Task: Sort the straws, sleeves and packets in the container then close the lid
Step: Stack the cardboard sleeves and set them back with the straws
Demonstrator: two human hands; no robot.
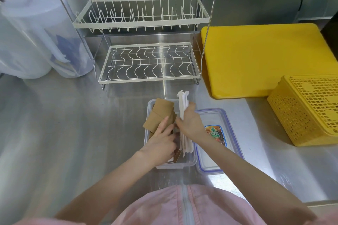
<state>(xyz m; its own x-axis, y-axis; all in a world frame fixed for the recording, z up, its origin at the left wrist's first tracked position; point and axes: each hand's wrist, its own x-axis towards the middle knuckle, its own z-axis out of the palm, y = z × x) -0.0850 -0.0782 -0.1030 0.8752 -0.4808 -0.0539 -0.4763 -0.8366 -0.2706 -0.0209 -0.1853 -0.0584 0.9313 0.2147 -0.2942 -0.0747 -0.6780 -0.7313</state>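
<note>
A clear plastic container [192, 163] sits on the steel counter in front of me. Brown cardboard sleeves [161, 113] stick out of its left side. My left hand [161, 141] reaches into the container and presses against the sleeves; what its fingers hold is hidden. My right hand [190, 123] grips a bundle of white paper-wrapped straws [182, 104] that runs along the container's right side and pokes past its far end. The lid [215, 139], clear with a blue rim and a fruit label, lies flat just right of the container. Packets at the container's near end are barely visible.
A white two-tier wire dish rack [146, 42] stands behind the container. A yellow cutting board [265, 60] and an overturned yellow perforated basket [307, 109] lie at the right. Translucent plastic jugs [36, 38] stand at the far left.
</note>
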